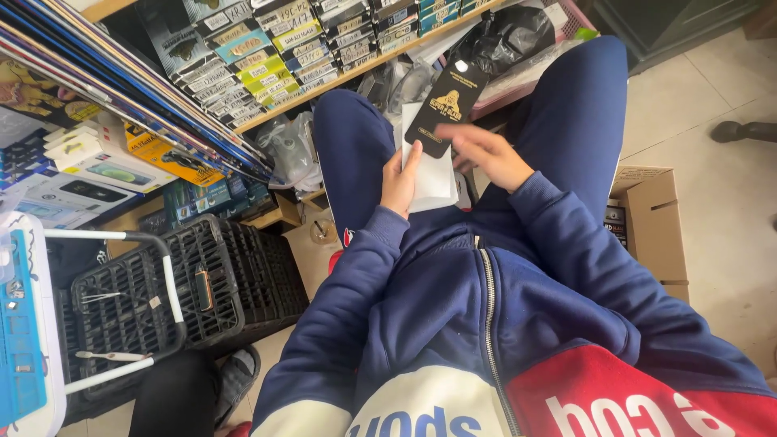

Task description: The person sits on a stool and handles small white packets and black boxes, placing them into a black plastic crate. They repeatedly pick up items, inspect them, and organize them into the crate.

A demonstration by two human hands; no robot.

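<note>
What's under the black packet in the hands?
Under the black packet lies a stack of white packets, held by the left hand; the right hand touches the black one. What lies beneath the stack is covered.
</note>
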